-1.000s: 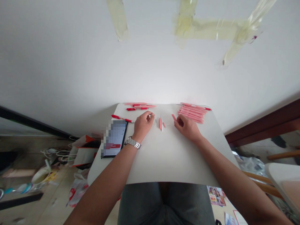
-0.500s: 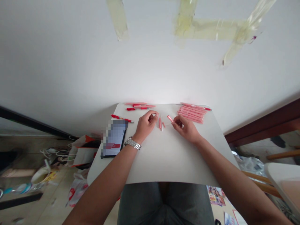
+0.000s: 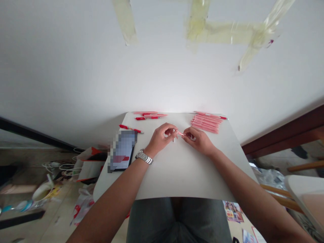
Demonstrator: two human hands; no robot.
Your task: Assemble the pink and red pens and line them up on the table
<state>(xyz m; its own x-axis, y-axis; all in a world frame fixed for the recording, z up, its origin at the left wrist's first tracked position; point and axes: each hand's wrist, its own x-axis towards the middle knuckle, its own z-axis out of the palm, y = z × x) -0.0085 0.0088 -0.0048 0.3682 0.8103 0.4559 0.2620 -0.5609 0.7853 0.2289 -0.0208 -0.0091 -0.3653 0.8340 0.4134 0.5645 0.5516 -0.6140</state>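
A short pink pen barrel (image 3: pixel 180 134) lies between my two hands, above the middle of the white table (image 3: pixel 174 172). My right hand (image 3: pixel 198 140) is closed in a pinch round its right end. The fingertips of my left hand (image 3: pixel 163 136), with a metal watch (image 3: pixel 144 156) at the wrist, are pinched together at the barrel's left end. What they hold is too small to make out. Loose pen parts under my left fingers are mostly hidden; a white tip shows just below them.
A row of pink pens (image 3: pixel 206 122) lies at the back right. Several red and pink pens (image 3: pixel 151 117) are at the back left, with more red pen parts (image 3: pixel 131 128) above a phone (image 3: pixel 124 150). A wall (image 3: pixel 162 77) stands behind the table.
My hands have come together. My left hand has moved right over the loose parts, and my right hand has brought the pen barrel left to meet its fingertips.
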